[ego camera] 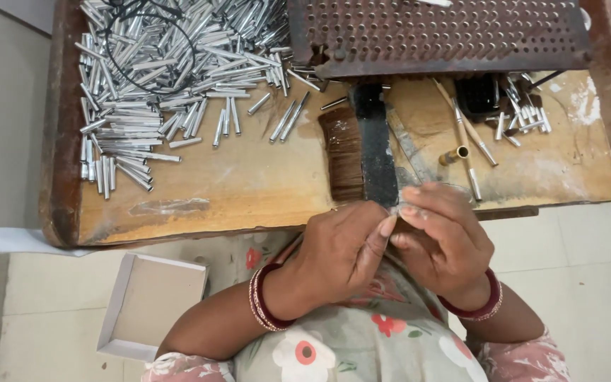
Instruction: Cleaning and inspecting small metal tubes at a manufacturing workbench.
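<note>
Head view shows the left hand [337, 247] and right hand [443, 237] meeting at the near edge of the wooden surface [235, 191], fingers pinched together on a small silvery piece [395, 210], mostly hidden. Just beyond lie a brush [342, 152] and a black strip [376, 152]. A heap of metal tubes [164, 78] lies well apart, far left.

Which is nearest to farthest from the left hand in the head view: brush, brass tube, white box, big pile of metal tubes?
From the left hand:
1. Brush, just above it.
2. Brass tube, up and to the right.
3. White box, lower left on the floor.
4. Pile of metal tubes, far upper left.
</note>
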